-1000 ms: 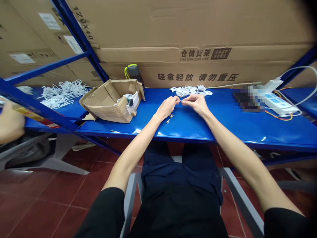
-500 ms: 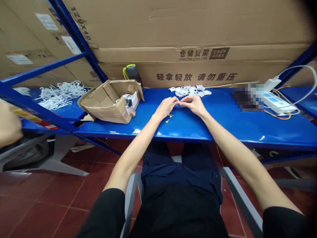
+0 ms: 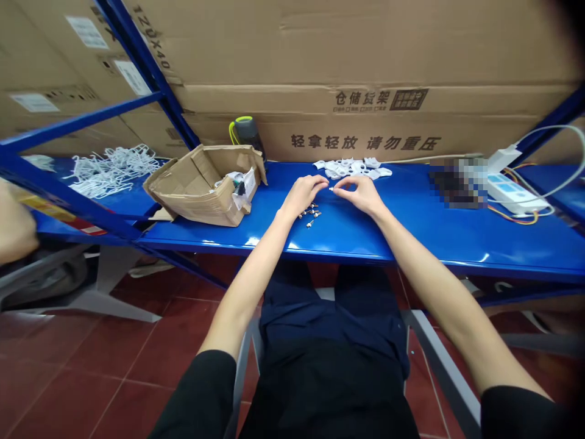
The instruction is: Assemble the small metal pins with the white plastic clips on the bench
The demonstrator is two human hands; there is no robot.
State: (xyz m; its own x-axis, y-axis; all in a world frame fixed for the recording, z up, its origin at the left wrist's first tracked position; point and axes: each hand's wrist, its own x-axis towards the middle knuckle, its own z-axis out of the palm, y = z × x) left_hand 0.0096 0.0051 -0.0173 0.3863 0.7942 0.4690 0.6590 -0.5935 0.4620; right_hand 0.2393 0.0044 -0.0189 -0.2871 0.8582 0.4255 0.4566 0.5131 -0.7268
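Over the blue shelf top (image 3: 388, 225), my right hand (image 3: 360, 194) pinches a small white piece (image 3: 331, 189) between thumb and fingertips. My left hand (image 3: 302, 194) is just left of it, fingers bent and tips drawn together; whatever they hold, if anything, is too small to make out. A narrow gap separates the two hands. Several small brass-and-white parts (image 3: 312, 213) lie on the surface beside and below my left hand. Beyond both hands lies a loose pile of white plastic pieces (image 3: 351, 168).
To the left stands an open cardboard box (image 3: 196, 204) with small items inside, a dark bottle (image 3: 249, 131) behind it. White wire-like hooks (image 3: 114, 171) are heaped farther left. A power strip (image 3: 516, 194) with cables sits at right. Another person's arm (image 3: 16, 225) shows at the left edge.
My hands have drawn slightly apart, and the white piece now shows at my right fingertips. My left hand has shifted a little left. More of the small parts are visible beside it.
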